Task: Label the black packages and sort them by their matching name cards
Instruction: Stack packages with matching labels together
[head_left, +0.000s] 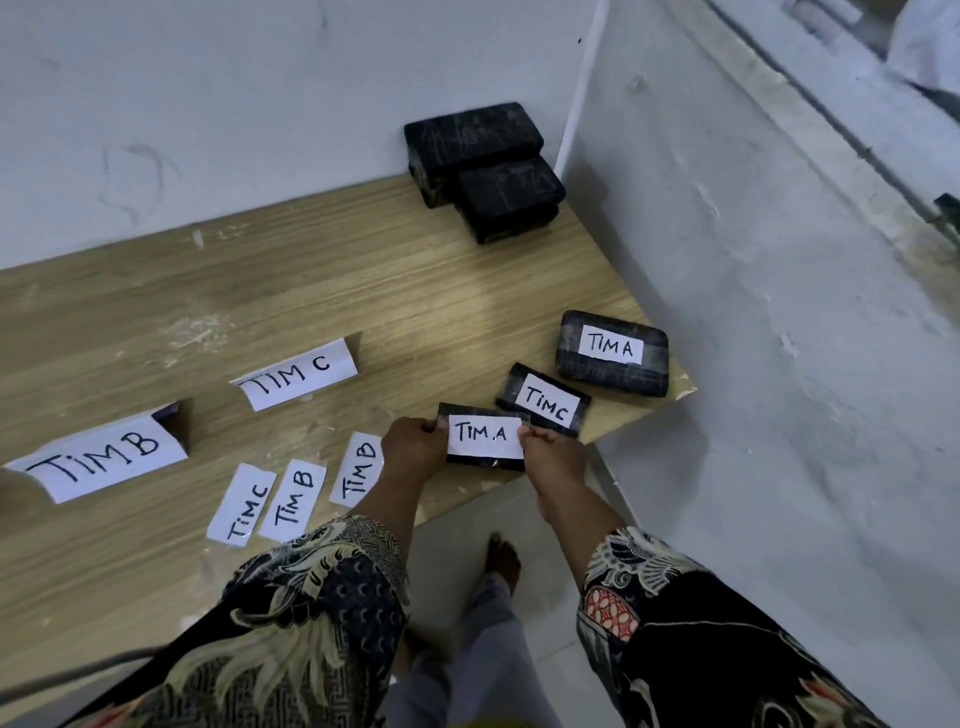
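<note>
Table (260, 270) — pale wood grain, set in a corner against white walls; carries everything below.

Stack of unlabelled black packages (480, 166) — far corner, dark wrap, scuffed, no labels showing; exact count hard to tell. These are judged still to do.

Name cards, folded and standing: "TIM B" card (104, 457) at the left, "TIM C" card (296, 376) beside it. No "TIM A" card is in view.

Labelled packages: "TIM A" package (613, 353) near the right edge; "TIM C" package (543, 402) just beside it, tilted. Neither sits by a card, so sorting looks not yet begun.

Package in hand (485, 436) — black, at the near edge, white "TIM A" label across its top. Left hand (413, 447) pinches its left end, right hand (550, 452) its right end, fingers curled on the edges; likely smoothing the label down.

Loose labels (291, 499) — three strips lying flat near the left hand, reading TIM C, TIM B, TIM B. Labelling is judged about half done.
</note>
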